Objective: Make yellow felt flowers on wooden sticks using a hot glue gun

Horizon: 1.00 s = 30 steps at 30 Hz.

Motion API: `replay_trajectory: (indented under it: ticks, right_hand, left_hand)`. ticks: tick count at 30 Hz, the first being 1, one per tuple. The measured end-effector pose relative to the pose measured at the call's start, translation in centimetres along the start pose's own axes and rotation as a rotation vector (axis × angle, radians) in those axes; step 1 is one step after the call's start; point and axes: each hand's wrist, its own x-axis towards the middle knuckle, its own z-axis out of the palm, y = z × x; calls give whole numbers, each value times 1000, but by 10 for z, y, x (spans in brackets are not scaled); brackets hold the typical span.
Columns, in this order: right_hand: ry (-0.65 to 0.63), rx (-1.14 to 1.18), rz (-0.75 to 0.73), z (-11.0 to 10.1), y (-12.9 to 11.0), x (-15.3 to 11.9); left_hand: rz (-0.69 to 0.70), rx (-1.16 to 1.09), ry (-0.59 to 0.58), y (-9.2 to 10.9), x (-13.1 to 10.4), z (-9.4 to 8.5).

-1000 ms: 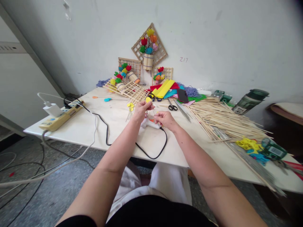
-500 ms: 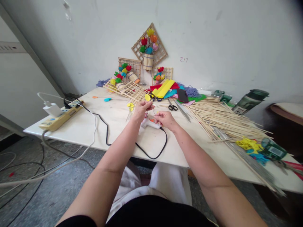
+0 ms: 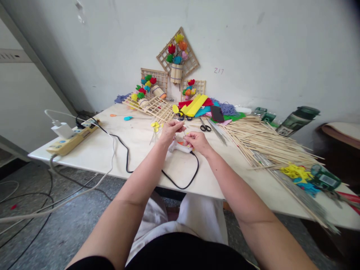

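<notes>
My left hand (image 3: 171,132) is closed in a pinch over the middle of the table. Just above its fingers shows a yellow paper petal (image 3: 176,108), apparently on a thin wire stem. My right hand (image 3: 197,141) is to its right and a little nearer me, fingertips pinched on the stem's lower part. The short stretch of wire (image 3: 184,132) between the two hands is thin and hard to make out. Beneath the hands lies a white glue gun (image 3: 182,147) with an orange part, partly covered by them. Several yellow petals on wires (image 3: 155,126) rest left of my left hand.
Wooden lattices with paper flowers (image 3: 177,52) stand against the wall. Behind my hands lie yellow crepe paper (image 3: 194,105), a phone (image 3: 217,114) and black-handled scissors (image 3: 205,128). Wooden sticks (image 3: 261,140) spread across the right. A power strip (image 3: 70,140) and cables occupy the left.
The yellow petal has risen a little above my left hand and turned slightly. Both hands stay almost in place, my left fingers shifting a little to the right.
</notes>
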Motion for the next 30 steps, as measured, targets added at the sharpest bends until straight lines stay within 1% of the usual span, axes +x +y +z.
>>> replay_trajectory:
  ticks: [5,7,9,11,13,17,22,27,30]
  right_hand:
    - [6,-6,9,1,1,0]
    - [14,-7,10,1,1,0]
    - [28,1,5,2,0,0]
    - [45,15,-8,2,-2,0]
    - [67,18,-27,1,-3,0]
    - [128,-4,-47,-3,-3,1]
    - [239,40,-17,-14,4,7]
    - [374,81,3,-29,14,14]
    - [418,65,28,-37,18,16]
  left_hand:
    - [16,15,55,3,0,-3]
    - [5,35,25,4,-2,-1]
    - [-3,53,-35,3,-4,4]
    - [2,55,-71,3,-4,6]
    - [10,48,-53,3,-2,3]
    - [-33,64,87,9,6,-16]
    - [-131,255,294,15,16,-42]
    - [-212,532,369,11,22,-63]
    - [-269,622,364,11,22,-72]
